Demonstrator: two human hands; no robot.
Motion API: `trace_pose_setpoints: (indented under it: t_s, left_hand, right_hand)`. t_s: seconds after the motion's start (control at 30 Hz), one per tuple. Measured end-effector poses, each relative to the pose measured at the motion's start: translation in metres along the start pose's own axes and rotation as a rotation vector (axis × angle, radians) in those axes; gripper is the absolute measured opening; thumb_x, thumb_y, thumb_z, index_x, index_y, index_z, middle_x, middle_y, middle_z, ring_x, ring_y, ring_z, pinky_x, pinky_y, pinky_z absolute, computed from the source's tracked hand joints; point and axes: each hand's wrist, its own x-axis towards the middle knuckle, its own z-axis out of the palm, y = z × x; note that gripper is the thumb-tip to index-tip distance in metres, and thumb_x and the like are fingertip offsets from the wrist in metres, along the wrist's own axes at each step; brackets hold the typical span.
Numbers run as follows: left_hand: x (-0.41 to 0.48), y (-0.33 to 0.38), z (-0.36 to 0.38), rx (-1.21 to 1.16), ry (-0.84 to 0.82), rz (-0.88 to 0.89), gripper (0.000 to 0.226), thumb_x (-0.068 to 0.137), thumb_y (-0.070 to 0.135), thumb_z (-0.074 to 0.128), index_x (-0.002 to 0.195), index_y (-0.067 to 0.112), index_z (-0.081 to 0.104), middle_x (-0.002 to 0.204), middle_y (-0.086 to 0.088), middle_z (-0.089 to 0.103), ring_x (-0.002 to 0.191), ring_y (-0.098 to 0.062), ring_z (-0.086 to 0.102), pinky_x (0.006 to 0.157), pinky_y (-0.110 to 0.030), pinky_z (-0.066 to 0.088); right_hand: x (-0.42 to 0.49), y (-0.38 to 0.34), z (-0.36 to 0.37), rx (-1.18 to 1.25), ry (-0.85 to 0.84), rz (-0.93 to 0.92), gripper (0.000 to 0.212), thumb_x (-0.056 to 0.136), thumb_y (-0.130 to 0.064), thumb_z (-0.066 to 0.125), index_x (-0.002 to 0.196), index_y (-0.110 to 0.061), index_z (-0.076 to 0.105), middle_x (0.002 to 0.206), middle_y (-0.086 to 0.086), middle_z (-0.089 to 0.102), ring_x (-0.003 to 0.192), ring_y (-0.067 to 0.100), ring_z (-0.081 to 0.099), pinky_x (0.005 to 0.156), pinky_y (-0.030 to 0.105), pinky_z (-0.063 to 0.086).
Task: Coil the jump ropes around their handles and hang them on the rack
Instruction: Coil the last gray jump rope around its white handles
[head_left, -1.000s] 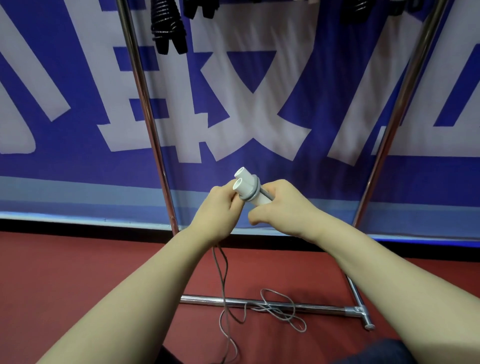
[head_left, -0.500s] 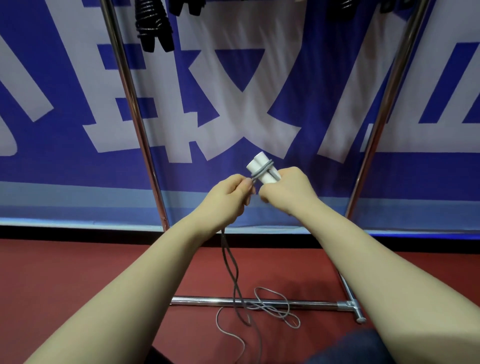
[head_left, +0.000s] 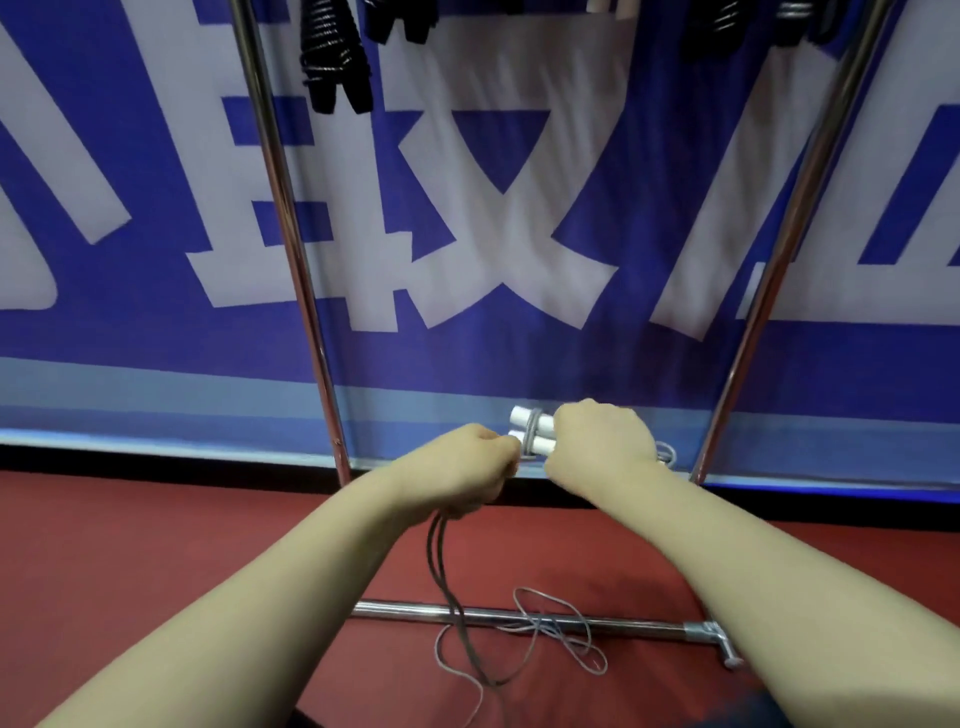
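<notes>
Two white jump rope handles (head_left: 535, 434) lie side by side, pointing left, gripped by my right hand (head_left: 602, 447). A few turns of grey rope (head_left: 529, 437) circle them near their ends. My left hand (head_left: 467, 470) sits just left of the handles and pinches the rope close to the coil. From that hand the grey rope's slack (head_left: 447, 582) hangs down to the red floor, where it lies in loose loops (head_left: 550, 631) over the rack's bottom bar (head_left: 613, 621).
The chrome rack's two uprights (head_left: 291, 249) (head_left: 774, 270) rise on either side of my hands. Black coiled jump ropes (head_left: 332, 57) hang from the top. A blue and white banner (head_left: 493, 234) stands behind. Red floor (head_left: 130, 561) lies below.
The handles turned from pointing up-left to pointing left, and both hands sit lower in view. My left hand carried the rope around the handles, adding to the coil.
</notes>
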Motion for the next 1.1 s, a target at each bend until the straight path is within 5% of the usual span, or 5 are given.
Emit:
trace_pose_setpoints:
  t_s: [0.17,0.4,0.8,0.93,1.1]
  left_hand:
    - [0.007,-0.02,-0.006,0.679,0.013,0.09,0.053,0.089,0.053,0.059,0.056,0.015,0.043,0.055,0.0,0.043,0.057,-0.02,0.039,0.055,-0.029,0.033]
    - [0.007,-0.028,-0.018,0.749,-0.111,0.251,0.028,0.079,0.05,0.074,0.088,0.023,0.07,0.075,0.011,0.056,0.073,-0.01,0.051,0.071,-0.033,0.047]
    - [0.002,-0.039,-0.037,0.154,-0.182,0.242,0.039,0.086,0.046,0.069,0.051,0.03,0.061,0.06,0.013,0.048,0.057,-0.003,0.042,0.062,-0.018,0.037]
    - [-0.01,-0.019,-0.04,-0.141,-0.276,0.188,0.046,0.1,0.041,0.046,0.064,0.017,0.06,0.057,0.012,0.057,0.049,-0.001,0.048,0.052,-0.012,0.04]
    - [-0.004,0.004,-0.027,-0.513,-0.215,0.208,0.026,0.083,0.033,0.06,0.089,0.011,0.073,0.086,0.0,0.07,0.077,-0.01,0.061,0.079,-0.023,0.044]
  right_hand:
    - [-0.011,-0.018,0.025,-0.254,-0.149,-0.274,0.018,0.089,-0.019,0.056,0.107,-0.018,0.062,0.112,0.002,0.065,0.102,0.024,0.064,0.07,0.029,0.038]
    - [-0.027,-0.022,0.027,-0.289,-0.334,-0.571,0.004,0.083,-0.022,0.058,0.083,-0.018,0.057,0.08,0.002,0.053,0.076,0.028,0.056,0.063,0.032,0.044]
    - [-0.035,-0.013,-0.006,0.07,-0.246,-0.528,0.015,0.08,-0.02,0.058,0.07,-0.019,0.047,0.069,-0.003,0.043,0.065,0.024,0.048,0.054,0.029,0.034]
    - [-0.032,-0.01,-0.019,0.367,-0.152,-0.445,0.027,0.076,-0.018,0.063,0.058,-0.019,0.043,0.059,-0.003,0.048,0.054,0.018,0.046,0.05,0.028,0.035]
    - [-0.02,-0.008,-0.025,0.765,0.036,-0.316,0.037,0.076,-0.024,0.069,0.054,-0.013,0.042,0.049,0.003,0.045,0.05,0.015,0.036,0.048,0.033,0.033]
